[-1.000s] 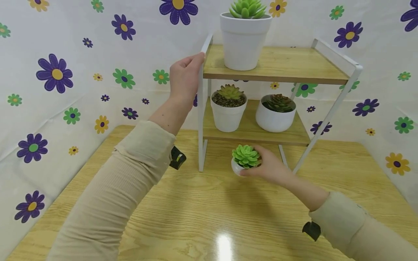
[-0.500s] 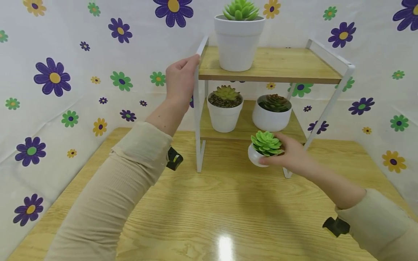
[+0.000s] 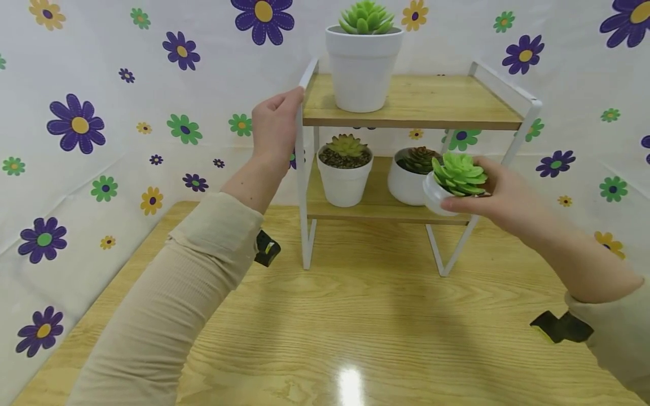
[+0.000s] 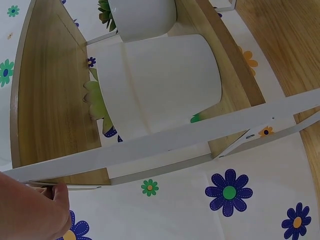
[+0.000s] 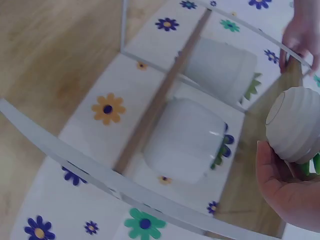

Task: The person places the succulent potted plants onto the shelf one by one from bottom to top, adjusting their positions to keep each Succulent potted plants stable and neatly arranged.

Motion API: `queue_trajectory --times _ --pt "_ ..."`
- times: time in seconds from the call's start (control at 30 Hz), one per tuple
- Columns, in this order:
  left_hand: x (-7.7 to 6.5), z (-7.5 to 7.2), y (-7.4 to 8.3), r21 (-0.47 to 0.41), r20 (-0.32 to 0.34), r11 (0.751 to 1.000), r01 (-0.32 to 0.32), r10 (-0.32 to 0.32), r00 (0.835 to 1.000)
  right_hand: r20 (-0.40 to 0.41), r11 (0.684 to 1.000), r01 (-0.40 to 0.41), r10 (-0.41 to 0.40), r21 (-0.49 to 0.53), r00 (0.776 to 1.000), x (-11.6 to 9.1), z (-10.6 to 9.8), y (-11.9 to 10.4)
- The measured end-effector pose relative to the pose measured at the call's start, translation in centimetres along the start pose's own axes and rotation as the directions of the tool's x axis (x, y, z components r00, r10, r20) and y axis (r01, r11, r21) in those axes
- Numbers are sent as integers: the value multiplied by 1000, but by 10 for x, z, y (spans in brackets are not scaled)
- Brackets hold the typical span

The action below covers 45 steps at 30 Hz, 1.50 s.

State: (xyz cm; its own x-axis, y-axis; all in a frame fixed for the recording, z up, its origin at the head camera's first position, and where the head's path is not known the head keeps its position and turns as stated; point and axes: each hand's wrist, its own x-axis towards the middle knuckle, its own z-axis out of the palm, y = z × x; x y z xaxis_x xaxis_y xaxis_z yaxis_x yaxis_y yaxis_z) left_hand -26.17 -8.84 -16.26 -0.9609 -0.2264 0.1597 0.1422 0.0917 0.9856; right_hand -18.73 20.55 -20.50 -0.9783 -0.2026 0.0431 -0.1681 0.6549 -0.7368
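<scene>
My right hand (image 3: 500,189) grips a small potted succulent (image 3: 459,173) with bright green leaves and a white ribbed pot (image 5: 294,124). It is held tilted in front of the right side of a two-tier shelf (image 3: 416,121), overlapping the dark succulent's pot in the head view. My left hand (image 3: 276,124) pinches the upper front corner of the shelf's white left frame; the left wrist view shows the thumb and curled fingers at that bar. On the lower tier stand a succulent in a tapered white pot (image 3: 345,177) and a dark succulent in a rounded pot (image 3: 406,180).
A large white pot with a green succulent (image 3: 364,67) stands on the left of the top tier. The shelf's white metal legs (image 3: 444,265) rest on a wooden table (image 3: 325,316). Behind hangs a white cloth (image 3: 127,45) printed with flowers.
My right hand has lifted the small succulent from low in front of the shelf, up and to the right. The left hand keeps its hold on the frame while the view shifts slightly.
</scene>
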Motion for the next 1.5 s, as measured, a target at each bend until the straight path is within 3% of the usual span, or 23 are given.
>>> queue_trajectory --times 0.17,0.37,0.5,0.8,1.07,1.23,1.5 --pt "1 -1 -2 0 -2 1000 -3 3 1000 -54 1000 -7 8 7 998 7 -24 -10" --pt "2 -1 -2 -9 -1 1000 -3 3 1000 -120 992 87 -75 95 990 20 -48 -21" --pt "1 -1 -2 -9 2 1000 -3 3 1000 -204 986 111 -83 127 975 27 -58 -32" --pt "1 0 -2 -2 2 1000 5 -5 1000 -259 989 -15 53 148 964 54 -65 -54" --pt "2 -1 -2 -4 -5 1000 -5 5 1000 -277 991 -126 132 41 952 76 -62 -62" --pt "2 -1 -2 -4 -7 1000 -9 9 1000 -288 976 -219 208 -4 935 87 -55 -63" --pt "2 -2 -2 4 -5 1000 -6 6 1000 -314 976 -216 209 10 926 90 -50 -62"
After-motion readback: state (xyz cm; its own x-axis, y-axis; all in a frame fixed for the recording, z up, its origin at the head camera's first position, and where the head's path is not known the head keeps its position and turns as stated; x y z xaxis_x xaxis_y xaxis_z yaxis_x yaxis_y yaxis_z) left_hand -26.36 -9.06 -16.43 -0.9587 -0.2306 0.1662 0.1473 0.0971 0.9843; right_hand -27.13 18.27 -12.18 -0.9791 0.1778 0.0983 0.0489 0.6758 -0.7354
